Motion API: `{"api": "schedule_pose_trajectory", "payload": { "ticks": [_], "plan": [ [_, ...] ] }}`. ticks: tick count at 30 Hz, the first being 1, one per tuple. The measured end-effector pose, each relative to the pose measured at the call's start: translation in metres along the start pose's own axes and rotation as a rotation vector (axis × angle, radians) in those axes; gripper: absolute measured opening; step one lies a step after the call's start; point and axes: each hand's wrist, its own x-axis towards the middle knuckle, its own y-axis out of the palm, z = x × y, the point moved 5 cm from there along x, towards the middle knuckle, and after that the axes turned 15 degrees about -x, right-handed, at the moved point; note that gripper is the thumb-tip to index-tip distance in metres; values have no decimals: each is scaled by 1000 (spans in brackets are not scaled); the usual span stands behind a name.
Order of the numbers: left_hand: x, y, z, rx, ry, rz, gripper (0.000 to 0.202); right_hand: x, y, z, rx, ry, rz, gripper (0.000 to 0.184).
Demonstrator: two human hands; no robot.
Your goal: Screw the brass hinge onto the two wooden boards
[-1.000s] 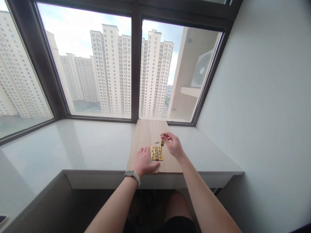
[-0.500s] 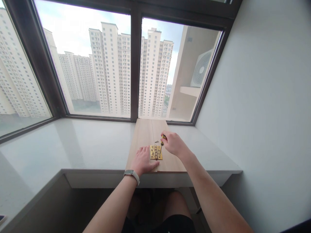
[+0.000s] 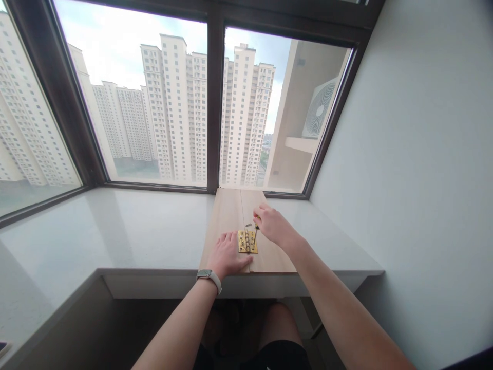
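And the right hand [image 3: 272, 223] has rolled over the screwdriver [image 3: 257, 227], pinching its handle, shaft slanting down-left onto the right leaf of the brass hinge [image 3: 247, 241] at lower centre, the left hand [image 3: 230, 253] flat, thumb spread, just beside.

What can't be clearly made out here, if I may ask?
In the head view:
Screwdriver: handle mostly hidden by the right hand.
Left board: partly covered by the left hand.
Loose pieces beyond the hinge: too small to identify.
Dark object, lower left: cut off by picture edge.
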Motion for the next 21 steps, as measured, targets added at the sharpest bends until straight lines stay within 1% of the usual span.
{"api": "schedule_pose_trajectory", "payload": {
  "ticks": [5, 8, 14, 18, 21],
  "plan": [
    [0, 2, 2, 6, 0, -2, 90, 0, -3, 1, -29, -79, 189, 12],
    [1, 3, 3, 6, 5, -7, 89, 0, -7, 3, -94, -97, 246, 14],
    [1, 3, 4, 9, 20, -14, 89, -1, -6, 12, -259, -48, 241, 15],
    [1, 4, 5, 15, 20, -17, 92, 0, -3, 17, -375, 41, 220, 18],
    [1, 4, 5, 16, 14, -13, 92, 1, -2, 18, -355, 37, 212, 20]
  ]
}}
